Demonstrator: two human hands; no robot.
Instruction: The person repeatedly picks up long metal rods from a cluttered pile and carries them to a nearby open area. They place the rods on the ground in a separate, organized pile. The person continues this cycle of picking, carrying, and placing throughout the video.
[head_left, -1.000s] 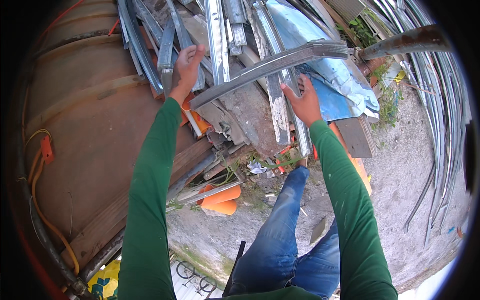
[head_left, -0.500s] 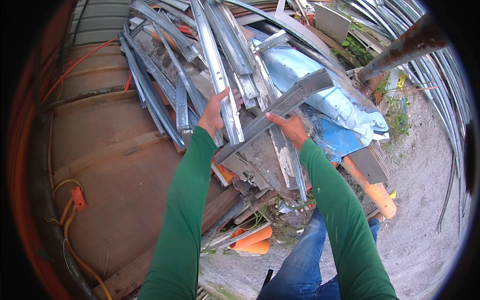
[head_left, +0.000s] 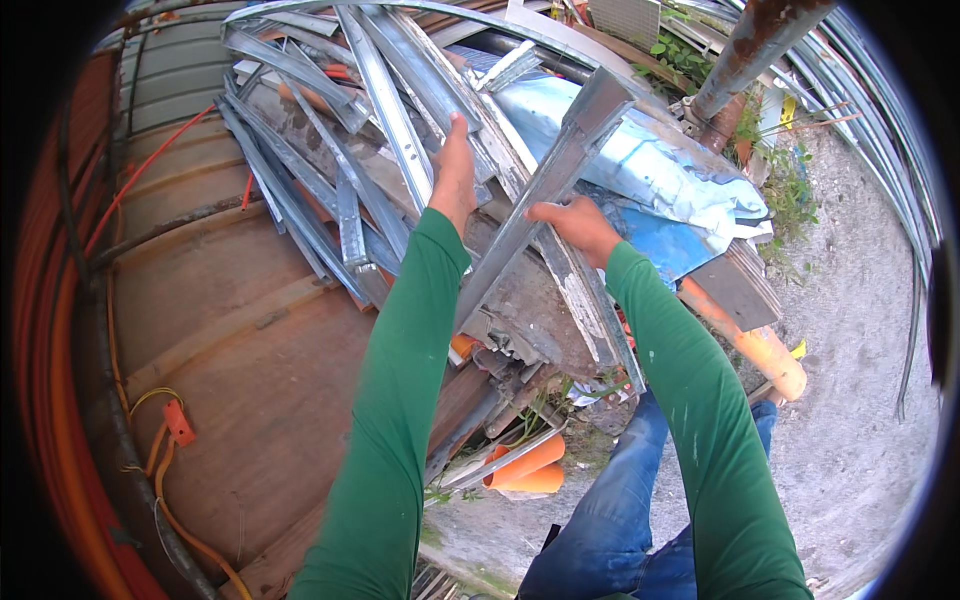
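In my right hand is a short, weathered grey metal channel, tilted with its upper end toward the blue sheeting. The thumb lies along its near face; the other fingers are mostly hidden behind it. My left hand is open, its visible fingers stretched upward, just left of that channel. It hovers over the scrap pile beside a long silvery perforated metal stud. Under the channel runs a board with peeling white paint. Crumpled light-blue plastic sheeting lies to the right.
More metal studs lie stacked at the left of the pile, beside brown wall panels. Orange pipes sit low in the middle. A rusty post stands at the upper right, near long curved metal strips.
My left hand has let go of the long perforated stud, which now rests on the pile. The short channel in my right hand has swung steeper, its top end raised.
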